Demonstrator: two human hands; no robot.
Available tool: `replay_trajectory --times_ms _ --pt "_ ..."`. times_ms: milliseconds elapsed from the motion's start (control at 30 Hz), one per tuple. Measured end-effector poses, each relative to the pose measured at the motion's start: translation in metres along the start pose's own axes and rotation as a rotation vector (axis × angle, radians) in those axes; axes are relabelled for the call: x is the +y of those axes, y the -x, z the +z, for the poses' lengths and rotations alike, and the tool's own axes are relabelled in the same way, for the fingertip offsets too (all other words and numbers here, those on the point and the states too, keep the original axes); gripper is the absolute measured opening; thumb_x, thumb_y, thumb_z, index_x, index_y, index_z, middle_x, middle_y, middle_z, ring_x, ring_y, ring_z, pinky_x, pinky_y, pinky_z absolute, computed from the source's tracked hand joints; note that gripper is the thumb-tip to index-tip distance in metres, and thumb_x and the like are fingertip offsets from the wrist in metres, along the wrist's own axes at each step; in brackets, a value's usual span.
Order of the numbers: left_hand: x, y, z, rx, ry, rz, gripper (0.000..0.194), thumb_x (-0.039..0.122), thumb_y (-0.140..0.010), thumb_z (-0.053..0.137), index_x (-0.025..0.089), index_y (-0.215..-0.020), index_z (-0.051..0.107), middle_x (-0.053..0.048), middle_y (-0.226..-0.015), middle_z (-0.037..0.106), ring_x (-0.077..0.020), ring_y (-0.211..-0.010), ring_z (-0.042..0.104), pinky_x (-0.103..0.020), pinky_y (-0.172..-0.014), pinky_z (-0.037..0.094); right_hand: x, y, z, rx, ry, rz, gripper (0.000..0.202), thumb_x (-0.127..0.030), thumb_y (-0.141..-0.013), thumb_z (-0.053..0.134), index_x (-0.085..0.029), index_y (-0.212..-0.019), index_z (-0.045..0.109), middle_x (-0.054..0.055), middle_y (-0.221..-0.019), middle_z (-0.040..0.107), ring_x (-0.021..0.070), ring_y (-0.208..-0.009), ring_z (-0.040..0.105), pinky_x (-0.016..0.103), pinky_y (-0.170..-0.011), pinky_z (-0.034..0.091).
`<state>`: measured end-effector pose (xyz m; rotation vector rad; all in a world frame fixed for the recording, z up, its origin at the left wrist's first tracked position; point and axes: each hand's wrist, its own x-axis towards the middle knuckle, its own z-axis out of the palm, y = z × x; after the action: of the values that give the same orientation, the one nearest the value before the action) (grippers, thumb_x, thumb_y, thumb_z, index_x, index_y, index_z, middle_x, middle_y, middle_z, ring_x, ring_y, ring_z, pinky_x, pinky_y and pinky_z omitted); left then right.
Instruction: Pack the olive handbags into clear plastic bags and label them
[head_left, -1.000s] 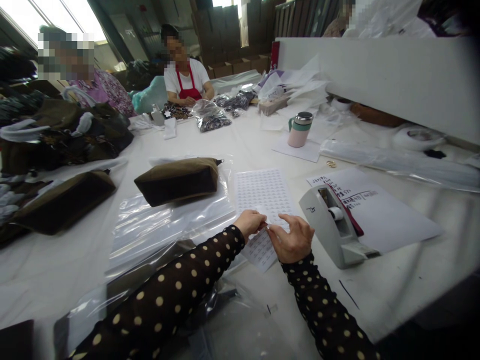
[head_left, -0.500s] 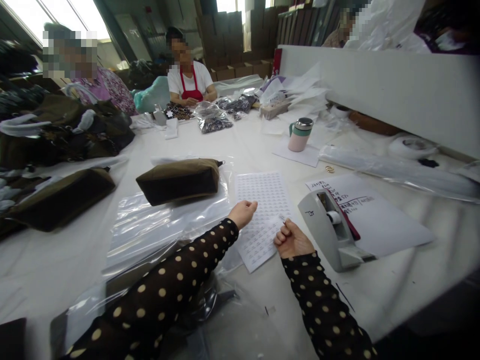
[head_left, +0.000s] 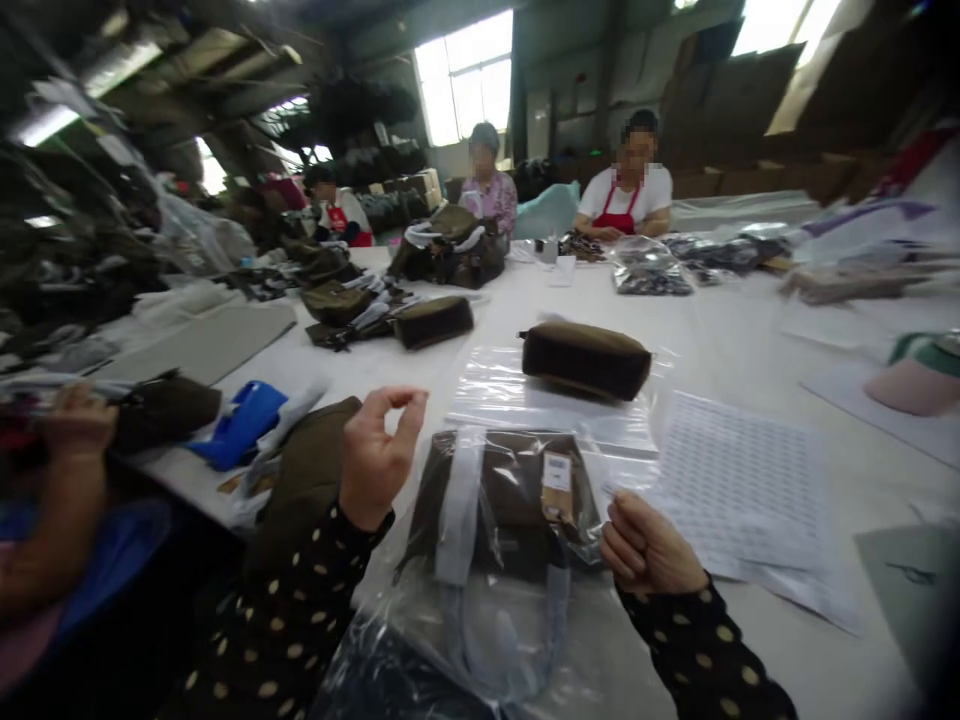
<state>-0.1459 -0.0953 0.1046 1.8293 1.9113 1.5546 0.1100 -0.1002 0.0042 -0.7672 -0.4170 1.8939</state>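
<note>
A clear plastic bag (head_left: 517,600) in front of me holds a dark olive handbag (head_left: 510,490) with wrapped handles. A brown tag (head_left: 556,485) with a white label shows through the plastic. Raised over the left side of the bag, my left hand (head_left: 379,450) pinches thumb and forefinger together; anything between them is too small to make out. My right hand (head_left: 649,545) is closed beside the bag's right edge, its fingertips pressed together, and what they hold is unclear. Right of it lies a printed label sheet (head_left: 742,480).
A dark olive pouch (head_left: 585,358) rests on flat plastic bags (head_left: 487,385) beyond. At far right are a pink cup (head_left: 915,375) and a grey tape dispenser (head_left: 911,580). A blue tape gun (head_left: 244,420) and a co-worker's hand (head_left: 79,420) are at left; others sit across the table.
The view has swung left. My hands have left the label sheet and moved apart, to either side of the bagged handbag. The small slip visible in my right fingers is no longer clear.
</note>
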Motion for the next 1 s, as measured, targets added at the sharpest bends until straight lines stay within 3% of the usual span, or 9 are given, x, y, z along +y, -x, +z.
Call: replay_trajectory --times_ms 67,133,267,367,500,667,867,1000 --pt "-0.025 0.033 -0.019 -0.038 -0.115 -0.021 0.016 0.03 -0.083 0.05 0.019 -0.087 0.06 -0.003 -0.088 0.063 -0.017 -0.088 0.057 -0.03 -0.084 0.044 0.016 -0.014 0.026 -0.053 0.078 0.052 0.035 -0.035 -0.068 0.068 -0.019 -0.057 0.04 -0.012 -0.036 0.033 0.001 -0.024 0.023 0.012 -0.023 0.02" --pt "-0.042 0.062 -0.02 -0.141 -0.156 0.003 0.016 0.028 -0.084 0.048 0.02 -0.088 0.061 -0.004 -0.092 0.063 -0.0184 -0.092 0.056 -0.032 -0.087 0.042 0.032 -0.029 0.053 -0.077 0.164 0.082 0.033 -0.037 -0.065 0.07 -0.02 -0.06 0.042 -0.013 -0.034 0.031 0.0013 -0.023 0.022 0.012 -0.023 0.02" --pt "-0.056 0.099 0.001 -0.334 -0.211 0.052 0.025 0.029 -0.083 0.048 0.022 -0.105 0.058 -0.006 -0.11 0.06 -0.0226 -0.105 0.05 -0.041 -0.094 0.037 0.061 -0.061 0.103 -0.068 0.384 0.141 0.033 -0.039 -0.063 0.067 -0.021 -0.062 0.04 -0.014 -0.032 0.028 0.0029 -0.023 0.023 0.014 -0.024 0.019" --pt "-0.063 0.112 0.015 -0.4 -0.256 0.055 0.036 0.033 -0.08 0.053 0.023 -0.114 0.054 -0.006 -0.121 0.054 -0.0259 -0.111 0.045 -0.045 -0.097 0.034 0.081 -0.08 0.126 -0.053 0.508 0.199 0.029 -0.036 -0.067 0.062 -0.021 -0.061 0.038 -0.014 -0.031 0.025 0.0033 -0.024 0.021 0.014 -0.024 0.016" --pt "-0.073 0.118 0.019 -0.411 -0.263 0.056 0.043 0.036 -0.078 0.055 0.023 -0.119 0.05 -0.006 -0.126 0.051 -0.0271 -0.112 0.043 -0.048 -0.1 0.03 0.098 -0.095 0.13 -0.001 0.636 0.275 0.02 -0.031 -0.073 0.055 -0.02 -0.063 0.043 -0.013 -0.032 0.022 0.0028 -0.025 0.018 0.015 -0.026 0.016" --pt "-0.085 0.116 0.01 -0.41 -0.182 0.088 0.036 0.038 -0.08 0.053 0.024 -0.114 0.054 -0.004 -0.123 0.053 -0.0236 -0.111 0.044 -0.044 -0.098 0.034 0.104 -0.104 0.121 0.074 0.765 0.325 0.019 -0.037 -0.08 0.045 -0.02 -0.074 0.049 -0.013 -0.034 0.02 0.0034 -0.026 0.015 0.017 -0.028 0.02" --pt "-0.108 0.096 -0.003 -0.319 -0.167 0.109 0.027 0.027 -0.088 0.04 0.021 -0.108 0.057 -0.004 -0.119 0.057 -0.0227 -0.114 0.042 -0.044 -0.098 0.033 0.106 -0.115 0.117 0.07 0.945 0.28 0.03 -0.048 -0.079 0.044 -0.019 -0.084 0.052 -0.012 -0.033 0.025 0.0063 -0.026 0.021 0.021 -0.03 0.026" --pt "-0.121 0.08 -0.002 -0.338 -0.221 0.144 0.029 0.022 -0.088 0.038 0.022 -0.113 0.054 -0.002 -0.123 0.055 -0.0236 -0.119 0.039 -0.046 -0.1 0.029 0.106 -0.118 0.117 0.057 1.121 0.226 0.036 -0.051 -0.078 0.045 -0.018 -0.088 0.056 -0.01 -0.034 0.032 0.0082 -0.028 0.026 0.023 -0.034 0.029"
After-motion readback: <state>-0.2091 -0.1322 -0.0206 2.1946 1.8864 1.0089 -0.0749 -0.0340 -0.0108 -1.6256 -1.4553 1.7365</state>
